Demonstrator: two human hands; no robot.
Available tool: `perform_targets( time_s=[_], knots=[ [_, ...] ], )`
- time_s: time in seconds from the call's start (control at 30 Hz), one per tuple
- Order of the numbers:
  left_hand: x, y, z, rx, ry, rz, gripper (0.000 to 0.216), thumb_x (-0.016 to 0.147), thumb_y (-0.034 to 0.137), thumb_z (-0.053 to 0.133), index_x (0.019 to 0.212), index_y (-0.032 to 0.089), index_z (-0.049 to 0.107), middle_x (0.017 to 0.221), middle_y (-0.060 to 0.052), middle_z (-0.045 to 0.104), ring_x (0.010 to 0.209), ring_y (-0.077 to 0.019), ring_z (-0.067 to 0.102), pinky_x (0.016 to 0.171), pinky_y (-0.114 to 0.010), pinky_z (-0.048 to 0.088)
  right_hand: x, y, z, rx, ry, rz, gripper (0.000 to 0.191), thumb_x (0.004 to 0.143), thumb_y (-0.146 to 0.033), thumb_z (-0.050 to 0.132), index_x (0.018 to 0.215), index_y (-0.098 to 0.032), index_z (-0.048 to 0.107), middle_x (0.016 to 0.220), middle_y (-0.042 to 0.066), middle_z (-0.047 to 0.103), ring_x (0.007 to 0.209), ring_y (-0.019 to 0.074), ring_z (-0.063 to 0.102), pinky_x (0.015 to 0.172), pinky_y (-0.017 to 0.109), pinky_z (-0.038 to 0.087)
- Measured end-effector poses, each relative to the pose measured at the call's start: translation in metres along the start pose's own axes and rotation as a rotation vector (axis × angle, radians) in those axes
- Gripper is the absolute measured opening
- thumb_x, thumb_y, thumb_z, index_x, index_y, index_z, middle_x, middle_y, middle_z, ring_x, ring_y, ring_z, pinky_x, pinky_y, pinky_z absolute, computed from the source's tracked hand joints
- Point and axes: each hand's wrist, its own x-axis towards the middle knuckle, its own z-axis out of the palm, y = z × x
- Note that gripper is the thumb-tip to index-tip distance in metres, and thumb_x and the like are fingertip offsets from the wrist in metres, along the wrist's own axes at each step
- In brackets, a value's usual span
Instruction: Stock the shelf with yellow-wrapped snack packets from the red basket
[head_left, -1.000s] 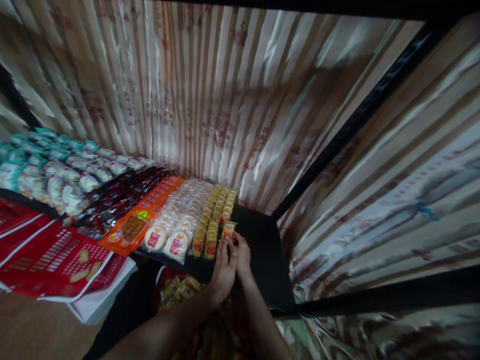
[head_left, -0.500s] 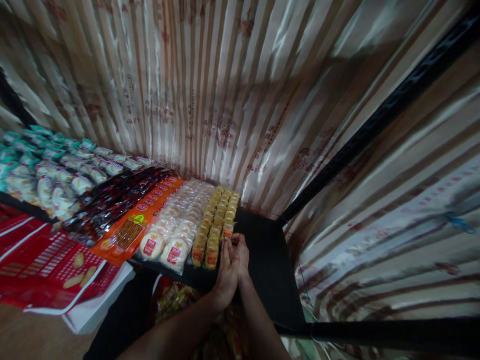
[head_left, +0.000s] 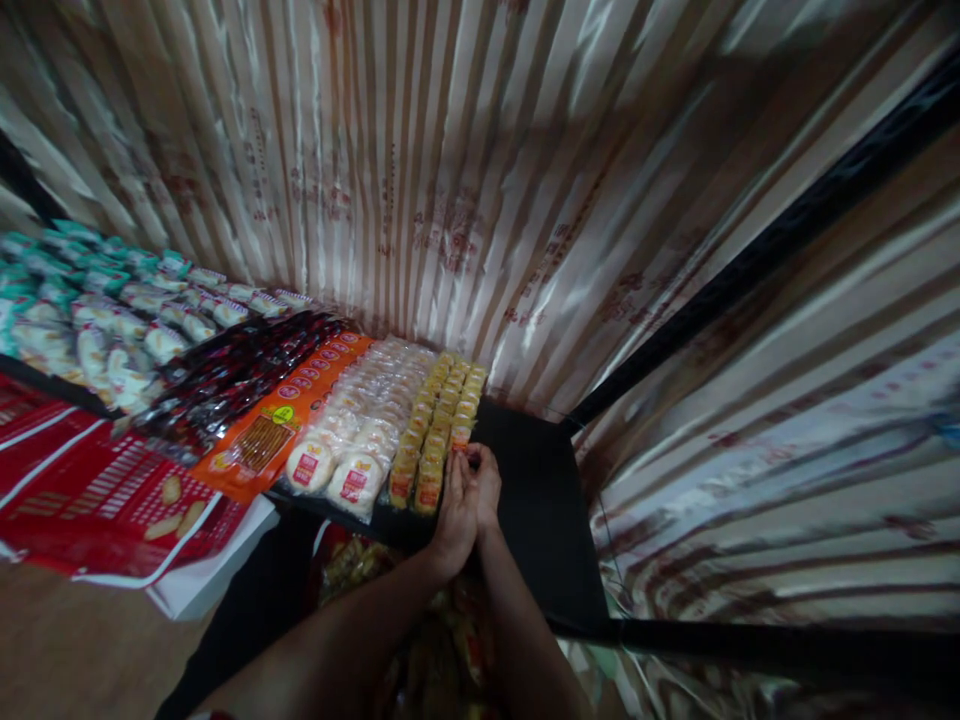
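Note:
My left hand point(head_left: 454, 520) and my right hand point(head_left: 487, 485) are pressed close together at the near end of the rightmost row of small yellow snack packets point(head_left: 431, 437). Left fingers point forward, nearly straight, their tips at the front packet point(head_left: 460, 437) with its orange-red label. My right fingers bend in towards the same packet from the right. Both hands appear closed on it, though the fingers partly hide the contact. Left of the yellow rows lie two rows of round white cakes point(head_left: 356, 482) in clear wrappers.
The black shelf point(head_left: 536, 500) continues right of my hands to a black upright post point(head_left: 750, 240). Leftward lie an orange snack bag point(head_left: 262, 440), dark shiny packets point(head_left: 232, 375) and green-white packets point(head_left: 97, 290). Below are a red bag point(head_left: 112, 500) and more wrapped snacks point(head_left: 360, 570). Striped sheeting point(head_left: 420, 150) hangs behind.
The camera view has shifted slightly, so the shelf sits a little higher and further right. My hands stay at the same front packet, with little visible change.

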Motion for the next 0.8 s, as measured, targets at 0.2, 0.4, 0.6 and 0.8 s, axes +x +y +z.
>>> perform_targets(
  time_s=[0.2,0.4,0.6,0.8],
  knots=[
    [-0.023,0.003,-0.009,0.060,0.004,0.057,0.046,0.089,0.024,0.038,0.133,0.014,0.042,0.147,-0.007,0.035,0.140,-0.0174,0.021,0.118,-0.034,0.015,-0.014,0.007,-0.002,0.057,0.071,0.056,0.043,0.070,-0.041,0.054,0.105,-0.015,0.058,0.105,0.011,0.059,0.092,0.0207,0.058,0.076,0.033,0.050],
    [-0.075,-0.007,-0.033,0.210,-0.023,0.156,0.043,0.088,0.026,0.035,0.128,0.017,0.048,0.134,-0.009,0.051,0.125,-0.0166,0.045,0.110,-0.030,0.031,-0.061,-0.015,-0.016,0.033,0.116,0.068,0.042,0.076,-0.041,0.049,0.106,-0.015,0.059,0.106,0.012,0.061,0.090,0.0195,0.060,0.078,0.033,0.049],
    [-0.133,-0.039,-0.093,0.350,-0.045,0.188,0.040,0.090,0.029,0.026,0.114,0.017,0.055,0.117,-0.009,0.060,0.111,-0.0168,0.053,0.101,-0.032,0.039,-0.145,-0.033,-0.026,0.078,0.073,0.081,0.037,0.084,-0.042,0.044,0.106,-0.016,0.058,0.104,0.011,0.066,0.090,0.0182,0.062,0.078,0.030,0.049],
    [-0.139,-0.089,-0.147,0.962,-0.140,-0.131,0.031,0.087,0.022,0.037,0.108,0.013,0.058,0.112,-0.011,0.063,0.108,-0.0189,0.056,0.096,-0.028,0.039,-0.204,-0.012,-0.008,-0.214,-0.283,0.111,0.030,0.087,-0.032,0.037,0.097,-0.020,0.063,0.097,0.007,0.070,0.090,0.0189,0.064,0.083,0.030,0.047]
  ],
)
